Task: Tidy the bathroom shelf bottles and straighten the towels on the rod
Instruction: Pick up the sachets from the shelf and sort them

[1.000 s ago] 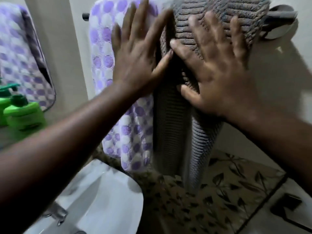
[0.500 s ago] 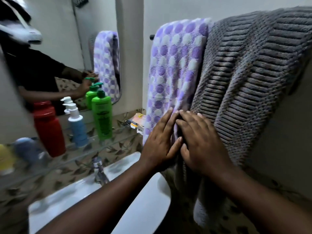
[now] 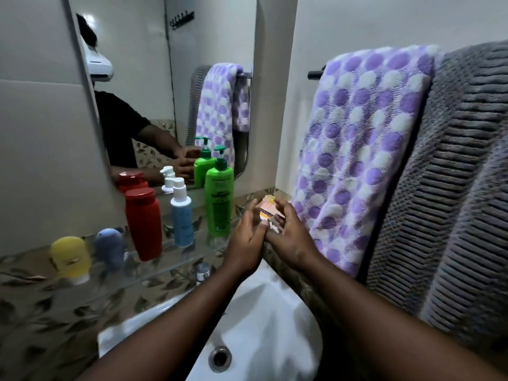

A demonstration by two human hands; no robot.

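Both hands meet at the right end of the glass shelf [image 3: 165, 259], just left of the towels. We note a small box [image 3: 267, 209], orange and white, lying between them.

Left hand [image 3: 246, 240]: fingers nearly straight, laid against the left side of the box, not wrapped round it. Right hand [image 3: 292, 237]: fingers curled over the top and right side of the box, thumb at its near edge, so it grips the box. The heels of the two hands touch below the box. We cannot tell whether the box rests on the shelf or is lifted off it.

Bottles stand upright in a row on the shelf, all left of the hands and apart from them. Nearest is the green pump bottle [image 3: 219, 199], just beside the left hand. Then come the blue bottle [image 3: 181, 220], the red bottle [image 3: 143, 225], a small grey-blue pot [image 3: 110, 247] and a yellow pot [image 3: 71, 258].

Towels hang over the rod [image 3: 316, 74], right of the hands. The purple dotted towel [image 3: 365, 149] is just beside the right hand. The grey ribbed towel [image 3: 453, 188] hangs beyond it, their edges touching.

The sink [image 3: 261, 325] lies under the forearms; the mirror [image 3: 165, 78] stands behind the bottles.
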